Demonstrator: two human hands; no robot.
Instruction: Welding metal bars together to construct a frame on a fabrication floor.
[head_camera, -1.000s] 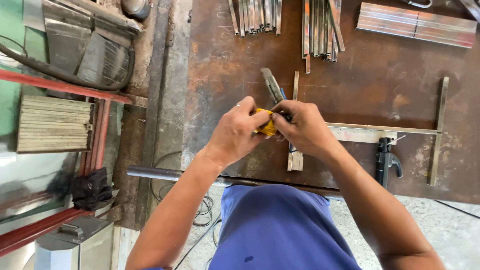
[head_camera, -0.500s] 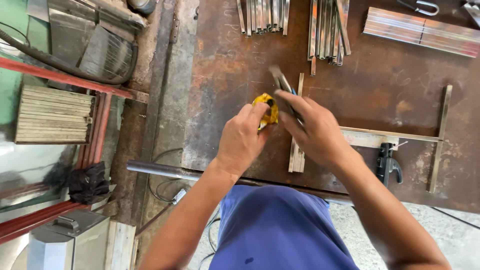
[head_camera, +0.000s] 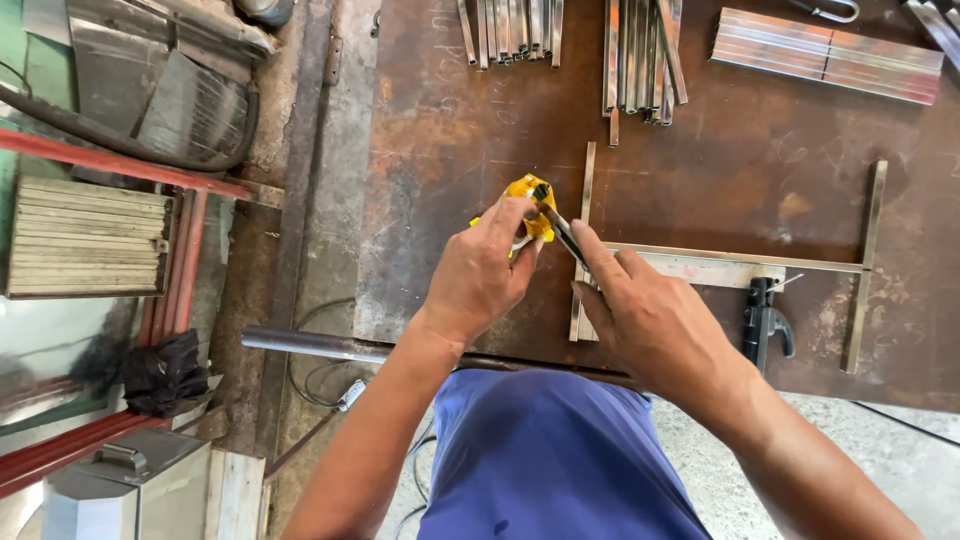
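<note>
Two hands meet over the rusty steel worktable, and I note that the whole arrangement turns on one short line between them. My left hand is clenched around a yellow tape measure, whose case shows just past the fingertips, on the far side of the hand from my body. My right hand pinches a dark, slim marking tool, held between thumb and forefinger; I cannot tell whether it is a pencil or a scribe. Its long axis runs diagonally, from the right hand up and to the left, with the tip at or touching the yellow case. The tape measure therefore lies up-left of the right grip and directly ahead of the left one, so the left hand is the nearer. Just beside the tool, a narrow steel strip lies lengthwise away from me, and a long flat bar crosses to the right toward another upright strip. A dark locking clamp sits near the right wrist. Bundles of cut steel strips lie well apart at the far edge.
</note>
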